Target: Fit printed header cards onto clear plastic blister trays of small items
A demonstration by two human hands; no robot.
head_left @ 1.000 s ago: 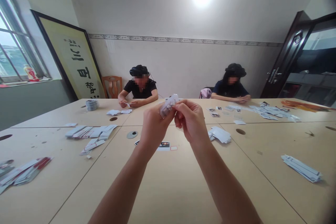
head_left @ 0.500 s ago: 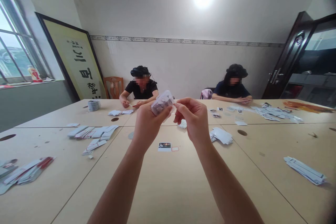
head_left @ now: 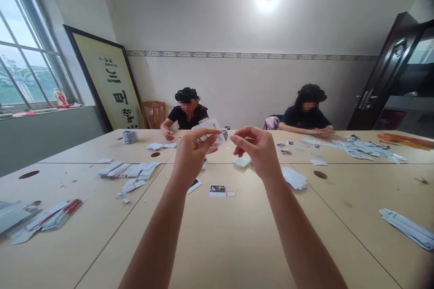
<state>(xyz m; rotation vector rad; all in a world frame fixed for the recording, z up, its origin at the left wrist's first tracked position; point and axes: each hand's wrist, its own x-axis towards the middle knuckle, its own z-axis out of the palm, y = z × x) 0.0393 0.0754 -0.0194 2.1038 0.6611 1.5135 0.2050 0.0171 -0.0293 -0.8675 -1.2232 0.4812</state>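
Raised above the table [head_left: 217,244], the left hand [head_left: 190,158] keeps a closed grip on a small clear plastic packet [head_left: 210,127], while the right hand [head_left: 259,151], fingers loosely apart, hovers empty just beside the packet.

Sitting at the far side of the table [head_left: 217,244]: two people, one in black [head_left: 187,113] at centre, one in dark blue [head_left: 308,115] to the right. Lying at lower left, a fanned stack of slips [head_left: 44,221]; at lower right, another white stack [head_left: 407,228]. Leaning against the wall at upper left, a framed calligraphy panel [head_left: 108,83]. Standing open at right edge, a dark door [head_left: 386,72].
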